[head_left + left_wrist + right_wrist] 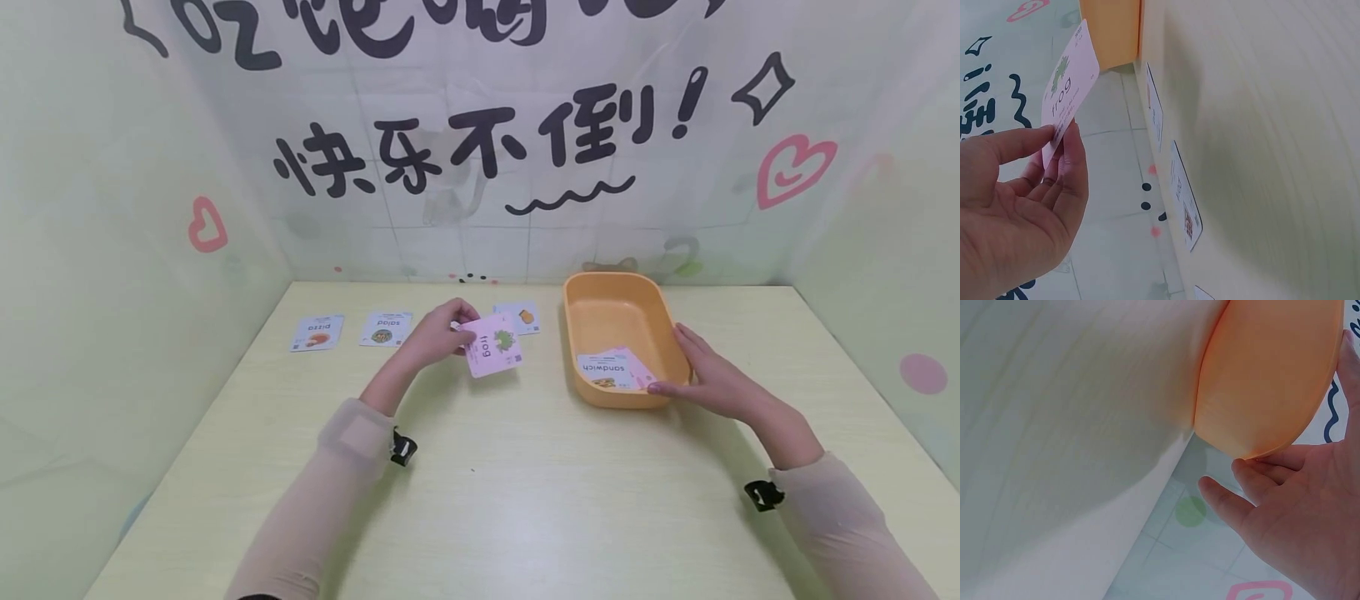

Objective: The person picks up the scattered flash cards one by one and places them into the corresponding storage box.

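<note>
Frog card (492,344) was in the air above the table (487,483), between the salad card (386,330) and the orange box (615,321). The left grip (444,333) was closed in a pinch near one edge, thumb on the printed face, so most of the card was free. For carrying it well, I judged that this light pinch was enough; squeezing harder could bend it. It needed to pass higher than the box rim. The right grip (716,379) was spread around the box's near right corner, touching it; how strongly it pressed, I could not tell. Gentle steadying there seemed useful, without tipping the box or disturbing the sandwich card (603,369) inside.
</note>
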Available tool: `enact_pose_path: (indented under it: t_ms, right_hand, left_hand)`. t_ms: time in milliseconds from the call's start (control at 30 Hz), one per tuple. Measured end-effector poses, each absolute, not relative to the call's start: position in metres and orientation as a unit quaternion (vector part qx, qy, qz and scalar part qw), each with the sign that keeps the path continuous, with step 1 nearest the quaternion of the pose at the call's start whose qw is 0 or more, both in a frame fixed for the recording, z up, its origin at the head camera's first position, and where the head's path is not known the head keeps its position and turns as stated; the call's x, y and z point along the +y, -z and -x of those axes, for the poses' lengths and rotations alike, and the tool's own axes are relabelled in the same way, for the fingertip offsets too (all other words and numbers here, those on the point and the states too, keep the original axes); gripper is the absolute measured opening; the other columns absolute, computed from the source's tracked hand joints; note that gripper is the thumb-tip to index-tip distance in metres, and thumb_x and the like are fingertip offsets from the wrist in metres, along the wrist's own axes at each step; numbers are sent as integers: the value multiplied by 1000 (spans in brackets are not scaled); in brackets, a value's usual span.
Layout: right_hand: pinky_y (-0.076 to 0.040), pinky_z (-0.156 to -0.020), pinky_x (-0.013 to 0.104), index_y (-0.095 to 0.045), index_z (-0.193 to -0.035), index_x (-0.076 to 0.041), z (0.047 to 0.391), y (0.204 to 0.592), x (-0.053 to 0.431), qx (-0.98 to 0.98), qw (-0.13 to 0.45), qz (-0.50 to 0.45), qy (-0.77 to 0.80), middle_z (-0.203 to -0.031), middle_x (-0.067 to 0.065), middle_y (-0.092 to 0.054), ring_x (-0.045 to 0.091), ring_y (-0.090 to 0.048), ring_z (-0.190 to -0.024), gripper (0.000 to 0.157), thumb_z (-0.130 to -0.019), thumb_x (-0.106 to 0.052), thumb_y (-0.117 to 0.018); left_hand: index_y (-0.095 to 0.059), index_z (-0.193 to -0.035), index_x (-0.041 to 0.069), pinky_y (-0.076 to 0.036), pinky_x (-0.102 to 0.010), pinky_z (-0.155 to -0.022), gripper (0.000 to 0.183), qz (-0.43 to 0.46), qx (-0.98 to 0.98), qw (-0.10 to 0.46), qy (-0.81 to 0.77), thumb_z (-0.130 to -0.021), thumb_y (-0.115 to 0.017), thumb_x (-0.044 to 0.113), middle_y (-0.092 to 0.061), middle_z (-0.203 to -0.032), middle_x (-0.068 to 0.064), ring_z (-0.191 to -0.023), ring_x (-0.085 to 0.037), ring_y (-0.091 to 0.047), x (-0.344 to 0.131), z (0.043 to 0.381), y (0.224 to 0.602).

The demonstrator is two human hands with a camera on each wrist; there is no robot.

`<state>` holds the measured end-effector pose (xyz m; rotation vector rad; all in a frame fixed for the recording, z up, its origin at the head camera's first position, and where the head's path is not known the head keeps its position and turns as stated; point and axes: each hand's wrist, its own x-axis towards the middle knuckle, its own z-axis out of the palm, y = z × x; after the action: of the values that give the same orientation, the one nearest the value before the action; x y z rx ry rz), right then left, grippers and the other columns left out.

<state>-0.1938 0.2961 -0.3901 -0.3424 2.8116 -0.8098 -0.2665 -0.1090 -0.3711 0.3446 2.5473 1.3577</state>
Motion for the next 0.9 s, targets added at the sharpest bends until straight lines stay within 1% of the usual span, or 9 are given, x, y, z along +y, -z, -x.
enact_pose_path:
  t_ms: [367, 733, 900]
  right_hand:
    - [-19, -116, 71, -3, -156, 7, 194, 390, 296, 950, 97, 117, 272, -163, 32, -2, 54, -10, -148, 116, -85, -52, -73]
    - [-19, -116, 71, -2, -156, 6, 194, 391, 297, 950, 100, 116, 273, -164, 31, -2, 54, -10, -148, 116, -85, -52, -73]
    - [-19, -116, 71, -2, -156, 6, 193, 390, 296, 950, 102, 113, 273, -164, 31, -2, 54, -10, -148, 116, -85, -52, -73]
  left_hand:
    - [-54, -121, 0, -62, -27, -75, 27, -135, 863, 119, -472, -94, -58, -2, -59, -116, -17, -102, -31, -67, -76, 267, 364]
    - [-55, -120, -1, -62, -24, -72, 27, -165, 849, 127, -486, -94, -60, -3, -60, -112, -16, -101, -29, -67, -38, 267, 357]
    - [-55, -120, -1, -62, -26, -73, 27, -171, 842, 129, -496, -94, -60, -3, -60, -112, -16, -99, -28, -67, -24, 267, 358]
